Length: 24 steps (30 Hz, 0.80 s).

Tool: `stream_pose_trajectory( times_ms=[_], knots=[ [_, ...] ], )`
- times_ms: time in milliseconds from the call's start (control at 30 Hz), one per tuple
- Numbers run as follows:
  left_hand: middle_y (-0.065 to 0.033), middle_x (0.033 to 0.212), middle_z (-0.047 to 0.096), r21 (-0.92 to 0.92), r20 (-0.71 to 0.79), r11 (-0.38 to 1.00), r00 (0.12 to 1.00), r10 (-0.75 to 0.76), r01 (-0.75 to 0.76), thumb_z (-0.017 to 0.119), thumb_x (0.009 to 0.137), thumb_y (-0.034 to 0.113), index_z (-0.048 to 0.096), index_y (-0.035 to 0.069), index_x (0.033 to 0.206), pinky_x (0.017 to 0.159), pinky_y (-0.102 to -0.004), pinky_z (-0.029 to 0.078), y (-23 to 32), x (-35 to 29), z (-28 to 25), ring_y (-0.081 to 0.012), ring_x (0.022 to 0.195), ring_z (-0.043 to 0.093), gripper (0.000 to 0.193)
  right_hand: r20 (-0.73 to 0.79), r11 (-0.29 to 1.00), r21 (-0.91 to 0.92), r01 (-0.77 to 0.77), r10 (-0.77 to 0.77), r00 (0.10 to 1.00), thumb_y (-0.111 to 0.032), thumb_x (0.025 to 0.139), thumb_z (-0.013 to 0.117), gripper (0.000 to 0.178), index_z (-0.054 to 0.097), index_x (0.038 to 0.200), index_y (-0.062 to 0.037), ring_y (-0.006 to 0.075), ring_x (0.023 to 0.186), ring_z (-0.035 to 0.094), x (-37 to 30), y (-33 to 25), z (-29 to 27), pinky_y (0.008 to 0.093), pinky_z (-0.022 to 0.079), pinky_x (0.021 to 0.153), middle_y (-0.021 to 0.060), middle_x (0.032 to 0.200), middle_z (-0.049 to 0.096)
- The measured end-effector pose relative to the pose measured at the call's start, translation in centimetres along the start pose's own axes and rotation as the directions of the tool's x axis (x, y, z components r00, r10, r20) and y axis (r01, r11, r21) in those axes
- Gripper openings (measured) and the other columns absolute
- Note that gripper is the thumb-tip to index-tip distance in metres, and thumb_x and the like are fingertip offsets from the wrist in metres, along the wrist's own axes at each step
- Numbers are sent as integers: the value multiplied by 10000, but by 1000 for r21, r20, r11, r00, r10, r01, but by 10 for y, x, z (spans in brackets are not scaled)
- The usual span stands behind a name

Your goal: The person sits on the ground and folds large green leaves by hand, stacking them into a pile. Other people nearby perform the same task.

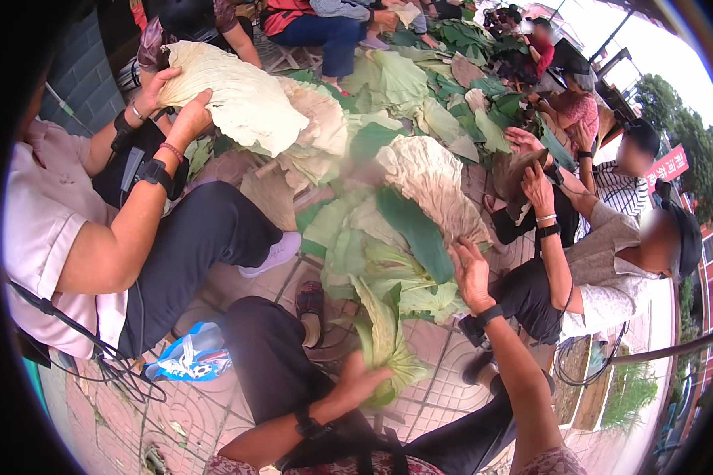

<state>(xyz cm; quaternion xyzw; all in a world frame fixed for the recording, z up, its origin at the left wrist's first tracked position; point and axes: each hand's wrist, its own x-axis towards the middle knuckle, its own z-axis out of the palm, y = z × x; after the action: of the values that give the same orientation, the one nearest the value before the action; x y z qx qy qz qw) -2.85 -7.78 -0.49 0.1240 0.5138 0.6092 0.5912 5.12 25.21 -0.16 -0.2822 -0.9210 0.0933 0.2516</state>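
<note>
My left hand [355, 384], low in the middle, grips the stem end of a folded green lotus leaf [379, 324] between thumb and fingers. The leaf stands up from the hand, over my lap. My right hand [473, 275] reaches forward to the near right side of a heap of lotus leaves. Its fingers are stretched out, with their tips at the lower edge of a pale, wrinkled leaf [436, 180]. Beside them lies a dark green leaf [417, 229]. Lighter green leaves [348, 249] spread out under these. Straps sit on both my wrists.
A person on the left holds up a large pale leaf [234, 95]. On the right another handles a brownish leaf [519, 180]. More people sit around the long leaf heap [392, 79]. A blue and white bag [190, 354] lies on the paving [190, 416], near black cables [95, 348].
</note>
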Motion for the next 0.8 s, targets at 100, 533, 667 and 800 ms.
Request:
stream_pose_trajectory(
  times_ms=[100, 533, 667, 800],
  knots=[
    [-47, 929, 677, 22, -22, 999, 999, -42, 42, 669, 819, -39, 642, -44, 1085, 623, -254, 495, -2, -1, -5, -95, 757, 617, 267, 221, 953, 44, -301, 285, 933, -213, 892, 655, 171, 682, 931, -48, 393, 899, 641, -65, 11, 40, 451, 509, 762, 172, 981, 666],
    [-63, 963, 680, 30, -40, 996, 995, -87, 88, 670, 811, -41, 633, -55, 1091, 684, -266, 513, 1, 10, 11, -115, 815, 635, 283, 329, 972, -169, -165, 213, 920, -234, 904, 615, 176, 648, 993, -87, 402, 915, 635, -35, 63, 38, 491, 502, 795, 172, 1021, 649],
    [-68, 978, 684, 82, -114, 996, 993, -22, 31, 669, 804, -46, 636, -54, 1093, 699, -270, 517, -7, 7, 7, -127, 826, 645, 291, 150, 960, -80, -269, 279, 949, -172, 890, 641, 413, 541, 1267, -34, 428, 1065, 587, -88, -10, 24, 471, 491, 896, 220, 1165, 613],
    [-71, 992, 687, -26, -93, 1000, 996, 6, -8, 673, 796, -59, 637, -50, 1097, 707, -272, 518, -3, 8, 9, -131, 837, 652, 303, 333, 846, 305, -436, 334, 882, -271, 948, 611, 449, 519, 1305, -15, 462, 1067, 587, -150, -102, -31, 501, 469, 920, 239, 1227, 591]
  ],
)
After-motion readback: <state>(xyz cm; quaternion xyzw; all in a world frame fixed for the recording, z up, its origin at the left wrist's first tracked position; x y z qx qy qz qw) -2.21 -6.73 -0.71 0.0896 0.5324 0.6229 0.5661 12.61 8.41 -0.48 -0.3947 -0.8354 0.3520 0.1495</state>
